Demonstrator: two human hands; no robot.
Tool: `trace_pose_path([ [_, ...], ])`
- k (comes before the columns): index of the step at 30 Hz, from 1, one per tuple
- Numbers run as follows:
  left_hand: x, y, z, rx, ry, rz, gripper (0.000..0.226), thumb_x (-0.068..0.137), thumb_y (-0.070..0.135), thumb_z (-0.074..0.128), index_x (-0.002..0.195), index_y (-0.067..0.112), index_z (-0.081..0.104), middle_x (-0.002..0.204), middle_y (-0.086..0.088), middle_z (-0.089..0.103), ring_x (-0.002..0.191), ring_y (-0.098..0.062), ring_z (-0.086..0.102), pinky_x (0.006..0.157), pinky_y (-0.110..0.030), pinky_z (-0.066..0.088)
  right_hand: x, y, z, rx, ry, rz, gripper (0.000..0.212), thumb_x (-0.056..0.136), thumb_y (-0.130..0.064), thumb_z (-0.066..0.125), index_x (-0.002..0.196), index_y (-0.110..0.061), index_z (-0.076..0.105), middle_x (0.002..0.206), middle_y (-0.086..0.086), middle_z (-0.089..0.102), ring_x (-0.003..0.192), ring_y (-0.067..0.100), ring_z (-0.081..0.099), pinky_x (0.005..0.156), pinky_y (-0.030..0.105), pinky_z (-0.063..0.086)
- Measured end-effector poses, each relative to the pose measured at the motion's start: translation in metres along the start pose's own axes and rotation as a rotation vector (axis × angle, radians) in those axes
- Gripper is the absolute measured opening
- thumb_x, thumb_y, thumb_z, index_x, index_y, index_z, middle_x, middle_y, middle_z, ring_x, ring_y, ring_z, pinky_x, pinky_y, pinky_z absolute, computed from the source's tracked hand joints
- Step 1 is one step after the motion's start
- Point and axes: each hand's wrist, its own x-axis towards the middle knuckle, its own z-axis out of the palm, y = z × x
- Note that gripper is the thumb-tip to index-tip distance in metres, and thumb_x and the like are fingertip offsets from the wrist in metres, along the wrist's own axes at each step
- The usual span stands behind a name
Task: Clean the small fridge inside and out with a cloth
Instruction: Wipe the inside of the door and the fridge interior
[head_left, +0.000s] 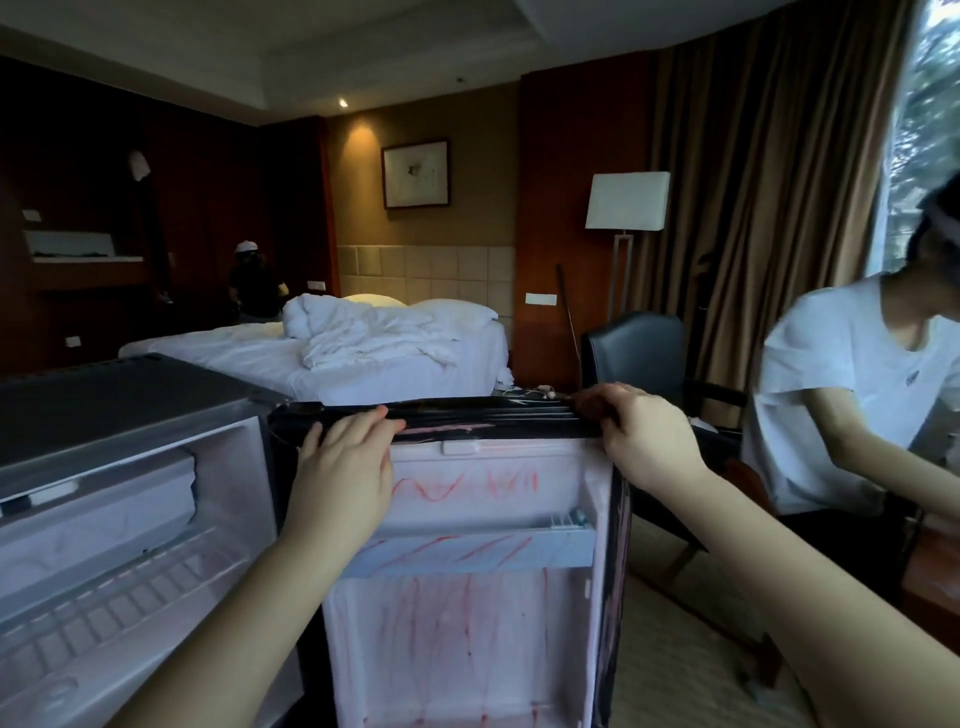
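Straight ahead in the head view, the fridge (130, 395) stands at the left with its door (467, 597) swung wide, inner side facing the camera. Left hand (343, 457) sits on the door's dark top edge near the hinge side, fingers bent over it and thumb spread to the left. Right hand (639, 436) grips the same edge at the far corner, fingers curled round it. Red marks (431, 488) streak the white liner and the door shelf (467, 556). Behind are a bed (234, 353), a chair (634, 348) and a lamp (627, 200). Another person (831, 374) in a white shirt leans in at the right.
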Motion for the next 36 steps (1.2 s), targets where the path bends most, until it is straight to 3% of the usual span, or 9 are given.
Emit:
trace_pose_path([
  [5,0.005,-0.006,0.003,-0.041,0.004,0.048,0.045,0.081,0.023,0.035,0.104,0.014,0.072,0.113,-0.005,0.069,0.100,-0.026,0.064,0.094,-0.055,0.045,0.010,-0.075,0.033,-0.035,-0.080,-0.177,0.039,0.085,-0.010,0.054,0.122,-0.018,0.063,0.120,0.005,0.065,0.113,0.028,0.056,0.087,0.033,0.043],
  [9,0.023,-0.037,-0.015,-0.149,-0.019,0.079,0.046,0.086,0.027,0.033,0.107,0.015,0.072,0.109,-0.002,0.071,0.099,-0.025,0.063,0.099,-0.046,0.040,0.017,-0.147,0.077,0.004,-0.121,-0.347,0.040,0.072,-0.007,0.060,0.111,-0.009,0.068,0.107,0.010,0.069,0.100,0.033,0.061,0.089,0.033,0.043],
  [12,0.032,-0.074,-0.032,-0.076,-0.036,0.006,0.038,0.090,0.018,0.039,0.114,0.010,0.068,0.117,-0.007,0.067,0.108,-0.029,0.059,0.102,-0.044,0.037,0.022,-0.178,0.098,0.009,-0.129,-0.388,0.042,0.068,-0.006,0.056,0.108,-0.005,0.068,0.105,0.015,0.069,0.097,0.035,0.062,0.091,0.037,0.045],
  [14,0.030,-0.095,-0.033,-0.015,-0.100,-0.045,0.031,0.095,0.012,0.046,0.119,0.011,0.065,0.123,-0.006,0.064,0.116,-0.028,0.056,0.107,-0.044,0.031,0.022,-0.181,0.099,0.030,-0.141,-0.406,0.047,0.068,-0.006,0.054,0.113,-0.004,0.067,0.112,0.018,0.067,0.104,0.037,0.061,0.097,0.039,0.043],
  [17,0.020,-0.111,-0.030,-0.019,-0.199,-0.033,0.037,0.091,0.001,0.051,0.124,0.014,0.063,0.129,-0.004,0.061,0.123,-0.025,0.053,0.112,-0.046,0.024,0.021,-0.161,0.086,0.027,-0.172,-0.459,0.058,0.068,-0.005,0.065,0.125,-0.013,0.063,0.129,0.013,0.061,0.119,0.032,0.057,0.105,0.035,0.038],
  [21,0.023,-0.118,-0.033,-0.053,-0.211,-0.015,0.052,0.085,-0.009,0.043,0.128,0.016,0.060,0.133,-0.004,0.057,0.125,-0.024,0.050,0.115,-0.041,0.019,0.020,-0.108,0.059,0.072,-0.080,-0.330,0.038,0.081,-0.009,0.058,0.115,-0.022,0.069,0.116,0.005,0.069,0.107,0.029,0.063,0.088,0.032,0.049],
  [26,0.015,-0.121,-0.026,-0.165,-0.185,-0.030,0.060,0.084,-0.010,0.039,0.131,0.021,0.057,0.136,0.004,0.052,0.126,-0.021,0.046,0.107,-0.041,0.037,0.021,-0.066,0.048,0.105,-0.049,-0.209,0.028,0.093,-0.006,0.058,0.115,-0.018,0.070,0.125,0.004,0.065,0.118,0.024,0.058,0.098,0.018,0.034],
  [30,0.015,-0.123,-0.021,-0.188,-0.152,-0.029,0.060,0.084,-0.010,0.038,0.131,0.022,0.057,0.134,0.004,0.052,0.126,-0.020,0.047,0.104,-0.043,0.040,0.033,-0.091,0.066,0.104,-0.088,-0.137,0.025,0.094,-0.016,0.058,0.116,-0.022,0.069,0.124,-0.002,0.065,0.106,0.026,0.064,0.085,0.026,0.044],
  [36,0.019,-0.123,-0.022,-0.236,-0.153,-0.046,0.064,0.081,-0.017,0.039,0.130,0.020,0.059,0.129,0.004,0.054,0.121,-0.017,0.044,0.105,-0.026,0.032,0.035,-0.175,0.107,0.119,-0.162,-0.303,0.041,0.088,-0.009,0.054,0.126,-0.024,0.063,0.136,-0.001,0.057,0.129,0.022,0.048,0.104,0.028,0.034],
])
